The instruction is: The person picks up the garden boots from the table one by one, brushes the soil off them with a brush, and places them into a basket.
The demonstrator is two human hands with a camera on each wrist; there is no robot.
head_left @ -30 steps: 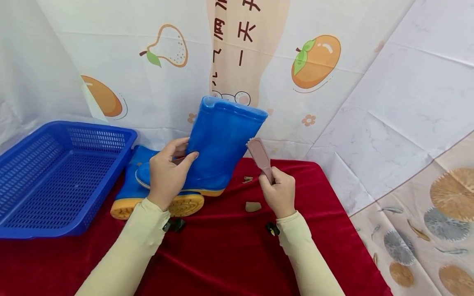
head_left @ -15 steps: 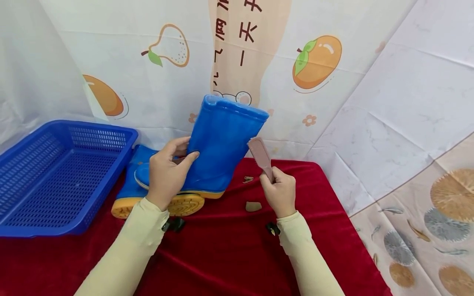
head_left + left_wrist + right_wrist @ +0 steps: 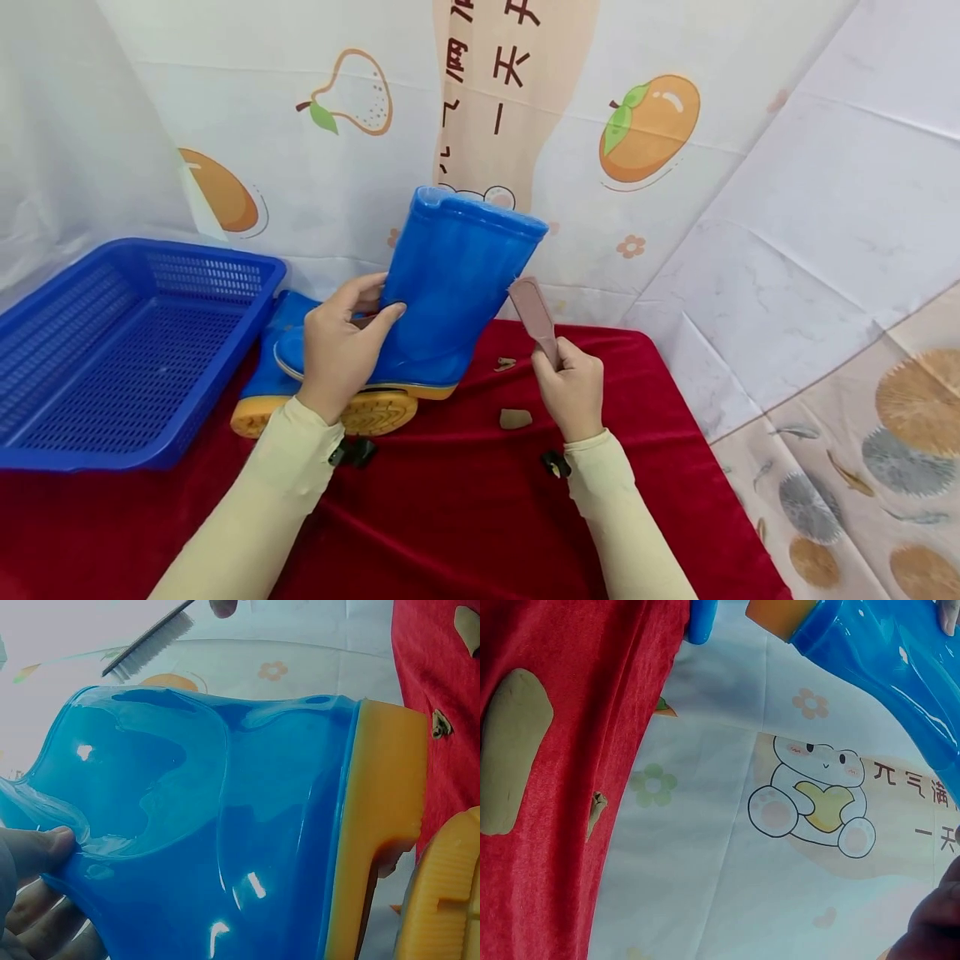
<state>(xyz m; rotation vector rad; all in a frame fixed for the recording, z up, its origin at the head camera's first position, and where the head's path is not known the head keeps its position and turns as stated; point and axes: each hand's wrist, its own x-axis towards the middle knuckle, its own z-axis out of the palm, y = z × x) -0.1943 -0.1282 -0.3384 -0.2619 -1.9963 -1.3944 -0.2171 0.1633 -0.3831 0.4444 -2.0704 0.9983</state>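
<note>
Held a blue boot (image 3: 457, 292) tilted above the red surface (image 3: 450, 517), pinched in the left hand (image 3: 341, 354) between thumb and fingers; gripped a brush (image 3: 532, 308) just beside the shaft in the curled right hand (image 3: 573, 387), with a second boot (image 3: 378, 413) lying near a basket (image 3: 161, 442).

Velvet-draped red table (image 3: 450, 533): the covering is creased, its rounded far corner at two o'clock from the visible middle. A blue perforated plastic basket (image 3: 168, 358) stands between nine and ten. Just beside it, at ten, a blue rain boot (image 3: 266, 373) lies down, yellow sole toward six. A flat tan piece (image 3: 515, 418) lies at two; smaller tan fragments (image 3: 506, 364) lie at one.
</note>
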